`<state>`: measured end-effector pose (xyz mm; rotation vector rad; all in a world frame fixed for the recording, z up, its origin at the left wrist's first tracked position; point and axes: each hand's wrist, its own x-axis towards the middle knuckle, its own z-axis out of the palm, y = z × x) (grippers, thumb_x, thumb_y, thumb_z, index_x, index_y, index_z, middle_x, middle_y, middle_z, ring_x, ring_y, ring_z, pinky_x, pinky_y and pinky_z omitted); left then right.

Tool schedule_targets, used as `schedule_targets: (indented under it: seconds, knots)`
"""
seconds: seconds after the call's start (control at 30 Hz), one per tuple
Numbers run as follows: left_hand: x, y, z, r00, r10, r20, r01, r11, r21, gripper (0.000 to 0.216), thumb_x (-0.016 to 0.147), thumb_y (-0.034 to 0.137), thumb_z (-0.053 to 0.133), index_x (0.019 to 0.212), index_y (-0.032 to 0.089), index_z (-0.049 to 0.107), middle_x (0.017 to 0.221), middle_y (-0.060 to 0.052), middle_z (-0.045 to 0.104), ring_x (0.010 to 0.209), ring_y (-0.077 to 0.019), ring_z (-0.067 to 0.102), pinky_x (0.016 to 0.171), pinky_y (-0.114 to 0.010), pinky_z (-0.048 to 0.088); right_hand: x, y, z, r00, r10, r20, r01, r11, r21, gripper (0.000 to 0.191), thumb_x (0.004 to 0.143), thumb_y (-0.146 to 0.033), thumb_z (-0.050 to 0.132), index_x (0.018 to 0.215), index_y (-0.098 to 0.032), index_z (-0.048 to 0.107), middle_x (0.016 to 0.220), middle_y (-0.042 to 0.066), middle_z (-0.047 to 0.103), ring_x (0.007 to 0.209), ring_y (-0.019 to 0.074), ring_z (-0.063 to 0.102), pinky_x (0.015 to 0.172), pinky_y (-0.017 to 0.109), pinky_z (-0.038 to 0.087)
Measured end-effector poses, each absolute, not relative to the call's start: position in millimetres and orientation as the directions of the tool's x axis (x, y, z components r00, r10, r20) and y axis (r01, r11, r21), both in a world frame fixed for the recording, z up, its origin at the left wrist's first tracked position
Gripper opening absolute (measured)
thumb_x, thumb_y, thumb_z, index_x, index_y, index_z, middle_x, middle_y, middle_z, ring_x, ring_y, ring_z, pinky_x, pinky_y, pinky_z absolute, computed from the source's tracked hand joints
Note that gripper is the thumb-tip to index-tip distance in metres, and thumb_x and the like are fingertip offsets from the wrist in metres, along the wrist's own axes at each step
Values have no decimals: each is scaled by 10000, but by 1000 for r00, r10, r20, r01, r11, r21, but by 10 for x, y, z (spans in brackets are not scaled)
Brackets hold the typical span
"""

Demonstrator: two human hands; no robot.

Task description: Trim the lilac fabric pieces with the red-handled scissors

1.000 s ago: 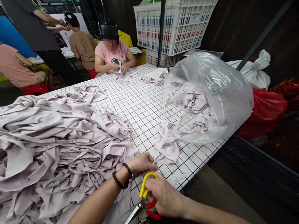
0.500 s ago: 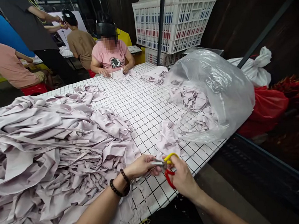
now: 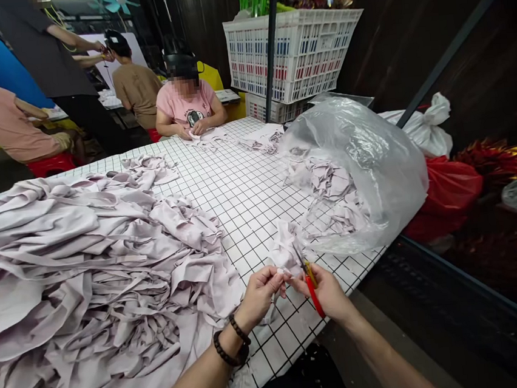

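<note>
My left hand (image 3: pixel 259 294), with bead bracelets on its wrist, pinches a small piece of pale lilac cloth (image 3: pixel 283 252) at the near edge of the gridded table (image 3: pixel 244 189). My right hand (image 3: pixel 326 291) grips scissors (image 3: pixel 308 277) with a red and a yellow handle, the blades pointing up and away beside that cloth. Both hands meet just in front of me, right of a large heap of lilac fabric strips (image 3: pixel 87 265).
A clear plastic bag (image 3: pixel 360 166) holding cut lilac pieces lies on the table's right. White crates (image 3: pixel 295 53), a red bag (image 3: pixel 450 191) and a white bag (image 3: pixel 426 129) stand beyond. A person in pink (image 3: pixel 188 103) sits at the far end; others are behind, at the left.
My right hand has carried the scissors from the near table edge up and to the right, turning the blades upward. My left hand has lifted a small cloth piece and the hands have come together.
</note>
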<state>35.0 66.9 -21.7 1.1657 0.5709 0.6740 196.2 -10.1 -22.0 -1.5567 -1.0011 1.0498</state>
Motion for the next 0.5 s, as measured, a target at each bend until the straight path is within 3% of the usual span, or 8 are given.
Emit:
schedule_targets:
  seconds: [0.07, 0.2, 0.33, 0.5]
  knots:
    - [371, 671, -255, 669, 740, -63, -164, 230, 959, 293, 859, 410, 595, 838, 121, 646, 635, -12, 599, 546, -109, 542, 582, -234, 419, 2073, -201, -75, 288, 946, -148, 335, -245, -910, 309, 732, -464, 686, 813, -205, 539, 655, -31, 545, 595, 138, 508, 577, 250, 408]
    - [378, 671, -274, 643, 765, -42, -141, 172, 975, 264, 856, 378, 609, 785, 124, 634, 613, 7, 581, 532, -99, 547, 585, -225, 412, 2174, -347, 165, 210, 968, -136, 762, -249, -598, 284, 733, -475, 660, 746, -229, 520, 575, -58, 517, 525, 127, 454, 551, 248, 316]
    - [393, 655, -282, 636, 772, -10, -134, 124, 983, 259, 852, 377, 609, 768, 133, 623, 635, 11, 568, 531, -100, 552, 576, -226, 420, 2129, -352, 219, 192, 972, -137, 853, -235, -466, 255, 757, -478, 616, 785, -239, 529, 615, -51, 549, 542, 136, 486, 579, 255, 302]
    - [405, 648, -277, 642, 766, 27, -135, 78, 988, 257, 846, 373, 612, 754, 133, 620, 646, 16, 535, 529, -99, 542, 571, -231, 429, 2064, -305, 222, 181, 976, -124, 863, -218, -455, 237, 778, -482, 583, 802, -251, 534, 661, -42, 580, 594, 153, 525, 603, 264, 307]
